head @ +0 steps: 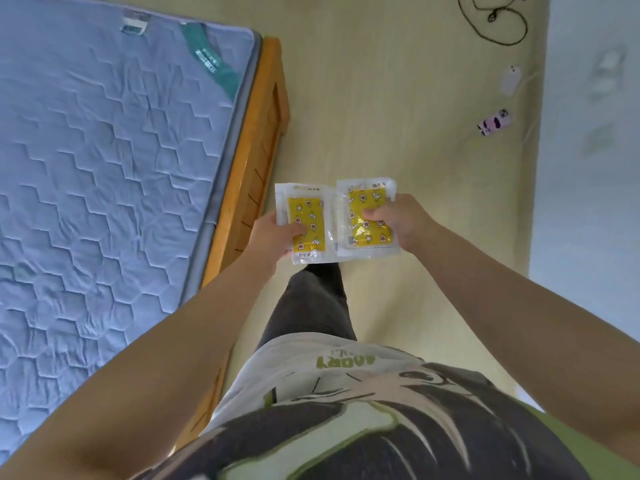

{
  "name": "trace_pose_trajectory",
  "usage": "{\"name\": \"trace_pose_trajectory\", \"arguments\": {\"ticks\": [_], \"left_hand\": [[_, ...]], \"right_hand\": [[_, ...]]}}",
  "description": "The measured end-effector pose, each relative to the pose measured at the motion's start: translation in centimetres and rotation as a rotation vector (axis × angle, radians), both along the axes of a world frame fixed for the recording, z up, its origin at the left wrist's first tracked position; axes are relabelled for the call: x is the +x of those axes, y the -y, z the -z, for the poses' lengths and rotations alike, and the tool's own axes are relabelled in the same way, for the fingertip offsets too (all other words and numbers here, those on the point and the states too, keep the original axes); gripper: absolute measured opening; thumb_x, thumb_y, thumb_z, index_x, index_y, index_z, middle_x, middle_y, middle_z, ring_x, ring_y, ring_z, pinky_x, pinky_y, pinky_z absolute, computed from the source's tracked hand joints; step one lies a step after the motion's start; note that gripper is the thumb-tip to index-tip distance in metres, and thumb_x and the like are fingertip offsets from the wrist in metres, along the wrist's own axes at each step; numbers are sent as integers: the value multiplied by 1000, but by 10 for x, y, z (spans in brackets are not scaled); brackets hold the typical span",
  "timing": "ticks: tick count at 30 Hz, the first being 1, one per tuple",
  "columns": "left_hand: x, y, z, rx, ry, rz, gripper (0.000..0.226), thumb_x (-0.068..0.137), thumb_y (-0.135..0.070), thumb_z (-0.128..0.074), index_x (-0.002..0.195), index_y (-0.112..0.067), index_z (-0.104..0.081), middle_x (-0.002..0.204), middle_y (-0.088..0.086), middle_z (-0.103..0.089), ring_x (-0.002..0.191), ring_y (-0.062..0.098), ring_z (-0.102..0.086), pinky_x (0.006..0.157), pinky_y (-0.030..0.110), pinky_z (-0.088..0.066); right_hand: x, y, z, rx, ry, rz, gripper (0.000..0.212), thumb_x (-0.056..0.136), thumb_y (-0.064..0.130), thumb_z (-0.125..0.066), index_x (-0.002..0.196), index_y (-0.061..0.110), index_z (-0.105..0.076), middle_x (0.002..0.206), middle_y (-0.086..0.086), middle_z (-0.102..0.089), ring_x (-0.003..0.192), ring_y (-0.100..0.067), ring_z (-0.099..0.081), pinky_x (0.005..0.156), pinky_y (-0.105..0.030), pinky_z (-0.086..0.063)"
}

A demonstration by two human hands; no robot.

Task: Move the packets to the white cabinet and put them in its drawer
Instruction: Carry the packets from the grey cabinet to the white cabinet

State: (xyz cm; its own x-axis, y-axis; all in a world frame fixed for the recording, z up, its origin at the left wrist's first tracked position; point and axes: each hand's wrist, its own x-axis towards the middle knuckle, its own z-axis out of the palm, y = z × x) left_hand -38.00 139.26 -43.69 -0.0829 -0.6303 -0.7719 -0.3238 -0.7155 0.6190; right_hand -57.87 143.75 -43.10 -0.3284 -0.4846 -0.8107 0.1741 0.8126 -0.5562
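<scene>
Holding one packet each, the two grips are raised side by side above the floor, ahead of the person's body. Left grip (275,233): clamped on the left edge of the left packet (308,206), with the thumb lying across its yellow face. Right grip (398,216): clamped on the right edge of the right packet (360,235), with the fingers curled onto its yellow face. Each packet is a clear pouch with a yellow insert printed with small stars and other figures. Both lie roughly flat and face up, with their inner edges touching or slightly overlapping.

Near side, below the packets: the person's leg (311,306) in dark trousers, and a printed white, green and black shirt (346,393).

Left of the grips: a wooden bed frame (263,133) carrying a pale blue quilted mattress (104,150).

Floor (381,98): pale yellow.

Far right, on the floor near the white wall (588,185): a looped black cable (498,38), a white device (510,79) with a cord, and a small pink object (493,123) with dark patches. All three are well apart from the packets.
</scene>
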Motion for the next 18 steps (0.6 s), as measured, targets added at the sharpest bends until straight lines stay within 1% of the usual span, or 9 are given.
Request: {"name": "trace_pose_trajectory", "arguments": {"ticks": [3,5,6,8,10,11,14,16,18], "left_hand": [[-11,83,-3,-9,15,-35,26,83,-8,-72,104,-18,-60,106,2,-69,89,21,-70,85,40,-57],[-19,133,-9,-15,21,-97,25,83,-5,-70,102,-17,-59,105,4,-68,88,22,-69,82,38,-57],[-24,155,-12,-21,18,-131,23,84,-4,-69,100,-16,-59,103,4,-68,85,21,-69,77,35,-57],[-34,197,-14,-39,13,-194,21,84,-3,-67,99,-15,-59,98,4,-67,74,17,-67,62,26,-56],[-42,236,-13,-56,13,-270,22,83,-3,-67,102,-13,-61,95,5,-68,63,12,-64,51,20,-51],[-46,253,-11,-62,8,-325,23,83,-2,-67,103,-11,-61,94,6,-68,61,12,-64,49,20,-51],[-55,299,-7,-59,4,-537,23,83,1,-64,102,-12,-61,87,4,-68,64,14,-65,51,22,-53],[-63,326,-7,-65,-2,-661,24,84,0,-64,105,-10,-60,90,6,-68,68,16,-66,53,23,-55],[-70,348,-6,-66,-11,-810,23,85,0,-64,106,-9,-60,92,6,-68,71,17,-67,55,24,-56]], "right_hand": [[-17,92,-4,10,-33,-74,25,78,1,-72,102,1,-66,97,-14,-69,87,-29,-68,86,-44,-54],[-24,149,-10,17,-48,-136,27,78,3,-73,105,2,-66,90,-10,-68,80,-25,-67,76,-34,-54],[-26,176,-14,24,-52,-170,27,79,4,-73,105,4,-66,86,-7,-67,77,-23,-66,72,-31,-53],[-32,229,-18,32,-44,-253,27,79,4,-73,105,5,-66,85,-7,-68,77,-24,-67,73,-34,-54],[-36,283,-19,21,-40,-339,27,79,5,-72,106,5,-66,93,-11,-69,83,-27,-69,79,-39,-56],[-37,310,-19,3,-35,-380,25,79,4,-72,104,5,-66,95,-12,-70,85,-28,-69,81,-40,-56],[-37,391,-18,-59,-62,-544,19,79,3,-71,97,8,-68,94,-9,-71,86,-26,-70,81,-40,-56],[-37,445,-17,-102,-87,-677,27,77,4,-72,103,6,-67,96,-10,-71,88,-26,-70,83,-41,-57],[-35,491,-17,-113,-97,-817,31,73,6,-73,103,5,-67,97,-12,-71,88,-28,-70,85,-46,-56]]}}
